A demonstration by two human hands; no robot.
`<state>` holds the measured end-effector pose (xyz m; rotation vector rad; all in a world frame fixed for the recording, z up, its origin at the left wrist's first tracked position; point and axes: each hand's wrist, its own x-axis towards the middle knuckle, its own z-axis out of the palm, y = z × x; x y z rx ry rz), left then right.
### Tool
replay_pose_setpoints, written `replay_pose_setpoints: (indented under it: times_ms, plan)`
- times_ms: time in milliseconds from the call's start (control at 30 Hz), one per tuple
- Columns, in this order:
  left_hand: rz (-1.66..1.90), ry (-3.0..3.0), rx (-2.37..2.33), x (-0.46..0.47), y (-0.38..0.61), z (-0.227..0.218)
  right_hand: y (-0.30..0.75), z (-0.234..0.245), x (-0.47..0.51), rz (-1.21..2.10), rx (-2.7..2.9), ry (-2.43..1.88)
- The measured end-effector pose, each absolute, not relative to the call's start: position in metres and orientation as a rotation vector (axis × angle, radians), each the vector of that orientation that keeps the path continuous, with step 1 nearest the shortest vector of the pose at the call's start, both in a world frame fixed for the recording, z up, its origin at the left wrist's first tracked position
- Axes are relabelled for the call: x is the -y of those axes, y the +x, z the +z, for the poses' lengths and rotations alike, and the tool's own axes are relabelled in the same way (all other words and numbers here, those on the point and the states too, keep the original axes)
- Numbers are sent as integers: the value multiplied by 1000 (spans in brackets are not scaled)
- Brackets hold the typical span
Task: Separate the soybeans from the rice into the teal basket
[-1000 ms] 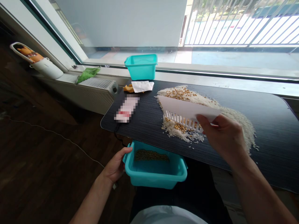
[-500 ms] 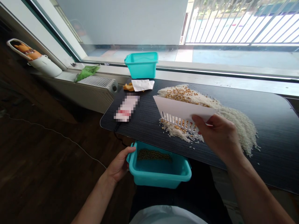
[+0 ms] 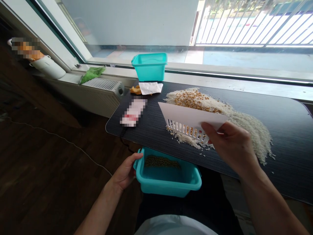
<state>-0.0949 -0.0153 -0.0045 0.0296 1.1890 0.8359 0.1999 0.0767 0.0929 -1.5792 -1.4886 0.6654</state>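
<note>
My left hand [image 3: 126, 171] grips the left end of a turquoise plastic tub [image 3: 168, 187] held below the table's front edge, above my lap. Small greenish-brown grains [image 3: 161, 161] lie along the far side of its bottom. My right hand [image 3: 230, 143] pinches a white slotted card [image 3: 188, 114], tilted, its row of slots along the lower edge. The card stands over a spread of white rice [image 3: 251, 130] mixed with golden kernels [image 3: 193, 98] on the black table [image 3: 288, 140]. Rice and kernels show through the slots, and the card hides part of the pile.
Another turquoise tub [image 3: 150, 69] stands at the table's back by the window. Near it lie a white paper [image 3: 151, 88] and an orange-yellow piece [image 3: 135, 90]. A blurred-out phone-shaped object [image 3: 134, 112] rests at left, with a cable. A green cloth [image 3: 92, 75] lies on the radiator [image 3: 101, 85].
The slotted card in my right hand has shifted slightly left and toward me. My left hand still holds the tub, and the view has moved a little.
</note>
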Motion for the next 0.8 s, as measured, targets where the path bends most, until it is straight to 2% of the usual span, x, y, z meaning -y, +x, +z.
replay_pose_setpoints:
  times_ms: [600, 800]
  plan:
    - [840, 132, -1226, 16, -95, -6, 198, 90, -83, 667, 1457, -1568]
    - [826, 120, -1229, 15, -97, -7, 198, 94, -80, 773, 1432, -1525]
